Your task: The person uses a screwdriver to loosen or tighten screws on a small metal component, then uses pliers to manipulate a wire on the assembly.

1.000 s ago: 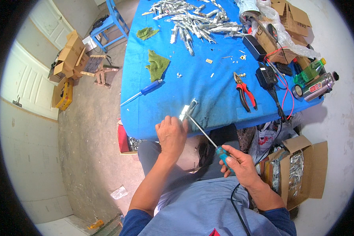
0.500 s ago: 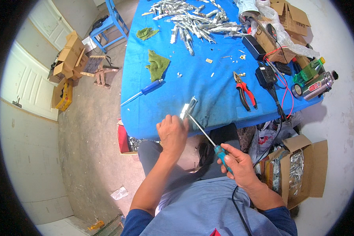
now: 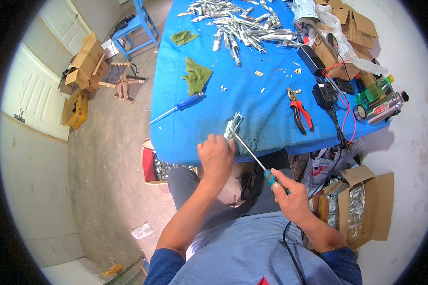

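My left hand (image 3: 216,159) is closed round the lower end of a narrow white and silvery metal piece (image 3: 232,127), which stands tilted at the front edge of the blue table. My right hand (image 3: 292,197) grips the teal handle of a screwdriver (image 3: 251,153). Its long shaft slants up and left, and the tip meets the piece just above my left fingers. The exact contact is too small to make out. Further up the table lies a large pile of similar silvery pieces (image 3: 245,33).
On the blue cloth (image 3: 252,102) lie a blue-handled screwdriver (image 3: 189,101), red-and-black pliers (image 3: 301,113) and green rags (image 3: 196,77). At right are a power adapter (image 3: 324,94), cables, a green bottle (image 3: 374,91) and a steel flask (image 3: 383,108). Boxes of metal parts (image 3: 356,209) stand below.
The table and its things appear slightly further right in view. My right fingers have shifted on the screwdriver handle, while its tip stays at the metal piece in my left hand.
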A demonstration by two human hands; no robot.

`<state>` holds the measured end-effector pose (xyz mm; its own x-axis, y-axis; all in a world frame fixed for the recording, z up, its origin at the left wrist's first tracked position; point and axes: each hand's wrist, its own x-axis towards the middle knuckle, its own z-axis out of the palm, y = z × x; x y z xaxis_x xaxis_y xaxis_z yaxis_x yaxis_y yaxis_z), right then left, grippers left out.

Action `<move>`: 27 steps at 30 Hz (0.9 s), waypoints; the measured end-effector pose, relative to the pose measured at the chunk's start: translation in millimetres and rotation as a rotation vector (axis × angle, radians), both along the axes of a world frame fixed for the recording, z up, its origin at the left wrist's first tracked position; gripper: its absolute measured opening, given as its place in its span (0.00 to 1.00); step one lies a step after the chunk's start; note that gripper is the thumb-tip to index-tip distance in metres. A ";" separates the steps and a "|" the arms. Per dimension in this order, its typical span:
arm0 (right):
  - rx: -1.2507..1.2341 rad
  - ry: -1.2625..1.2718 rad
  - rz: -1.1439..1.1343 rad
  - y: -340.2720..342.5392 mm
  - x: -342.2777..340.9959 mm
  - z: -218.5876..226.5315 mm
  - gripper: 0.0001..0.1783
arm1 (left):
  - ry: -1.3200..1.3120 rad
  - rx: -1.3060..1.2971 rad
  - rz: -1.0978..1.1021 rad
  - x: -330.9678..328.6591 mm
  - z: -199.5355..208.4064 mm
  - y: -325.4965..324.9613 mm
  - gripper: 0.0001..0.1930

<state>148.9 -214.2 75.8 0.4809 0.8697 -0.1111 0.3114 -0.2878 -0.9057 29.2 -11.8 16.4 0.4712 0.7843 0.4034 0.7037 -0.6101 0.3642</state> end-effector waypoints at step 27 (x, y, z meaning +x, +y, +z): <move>-0.131 0.758 -0.137 -1.5 30.4 21.6 0.24 | -0.022 0.009 -0.042 -5.3 -3.5 -6.4 0.13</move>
